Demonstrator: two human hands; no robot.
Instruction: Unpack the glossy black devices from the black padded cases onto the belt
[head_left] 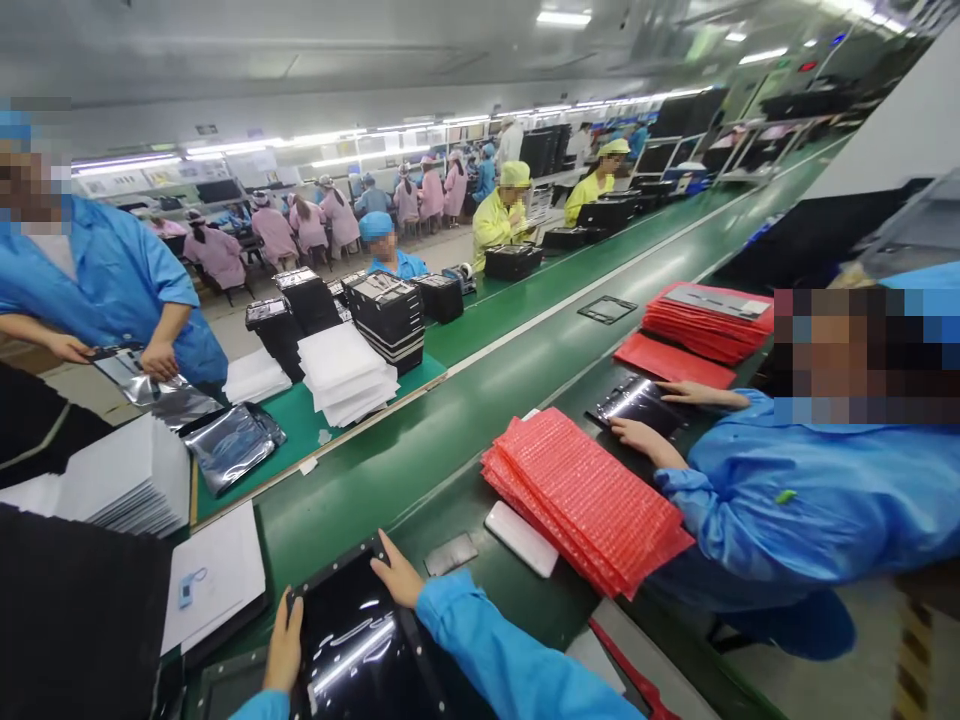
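Both of my hands are on a glossy black flat panel point(349, 625) with small light dots along its dark border; it looks like a screen. My left hand point(284, 640) grips its left edge, thumb over the front. On the upper right edge lies my right hand point(397, 572), fingers bent around the rim. Ceiling lights reflect off the panel's face, and its lower end runs out of view. A dark frame-like piece point(232, 688) sits by my left hand. Close to my right hand is a small greyish flat piece point(451, 554) on the green belt point(405, 490).
Red bubble-wrap sheets point(585, 490) and a white phone-like object point(521, 538) lie to the right. A co-worker point(810, 500) there handles another black panel point(637, 405). White sheets point(214, 580), silver bags point(234, 445) and a second co-worker point(105, 290) are on the left.
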